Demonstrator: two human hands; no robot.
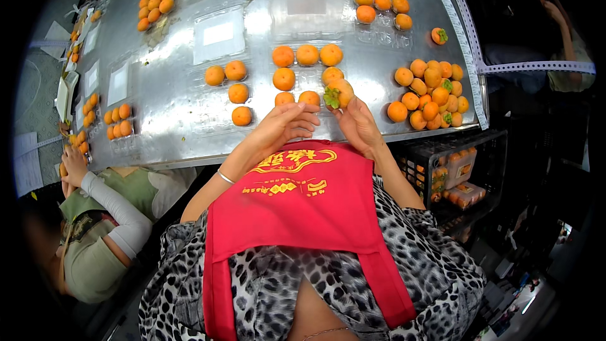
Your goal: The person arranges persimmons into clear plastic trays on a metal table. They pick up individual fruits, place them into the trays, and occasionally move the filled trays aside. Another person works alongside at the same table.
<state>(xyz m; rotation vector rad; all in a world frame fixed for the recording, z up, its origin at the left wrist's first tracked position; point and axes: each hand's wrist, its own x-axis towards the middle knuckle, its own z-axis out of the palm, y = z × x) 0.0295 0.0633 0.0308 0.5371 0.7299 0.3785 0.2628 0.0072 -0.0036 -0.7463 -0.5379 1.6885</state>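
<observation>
My right hand [358, 123] grips an orange persimmon [342, 93] whose green calyx faces left. Just beside it, my left hand [289, 125] is held with fingers spread, over the near edge of a clear plastic tray [307, 73]. Rows of persimmons [283, 79] sit in that tray, and the held one hides part of its right column. To the left another clear tray [208, 104] carries several persimmons [238, 93]. A loose heap of persimmons [432, 78] lies on the metal table [360, 61] at the right.
Farther back are closed clear boxes with white pads [218, 33] and a partly filled tray [382, 33]. A perforated strip [466, 19] edges the table's right side. Below stands a black crate [497, 175] with packed boxes. A co-worker's sleeved arm [116, 208] is at left.
</observation>
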